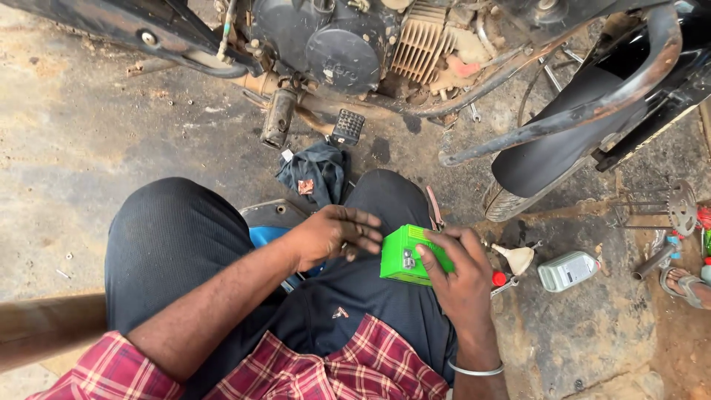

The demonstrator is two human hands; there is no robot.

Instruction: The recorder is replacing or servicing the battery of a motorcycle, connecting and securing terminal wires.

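Item: green box-shaped battery [409, 254], small, rigid plastic case, metal terminal on the near face. Location: over the person's right thigh, held between both hands above dark trousers.

Right hand [461, 278]: grip closed around the battery's right side and top, thumb lying across the near face; a metal bangle [475, 368] sits on the wrist.

Left hand [333, 235]: fingers loosely spread, tips at the battery's left edge; whether they press on it or merely brush it cannot be told.

Handling, as a judgement: dense for its size, stiff, smooth-sided and likely slippery in oily fingers; best taken by the two opposite side walls, clear of the terminal.

Surroundings: motorcycle engine [348, 44] and frame above; front tyre [511, 200] at right; dark rag [317, 172] on the concrete floor [89, 148]; grey oil bottle [567, 270], cream funnel [517, 258] and toothed sprocket [681, 207] to the right. Another person's sandalled foot [685, 285] shows at the far right edge.
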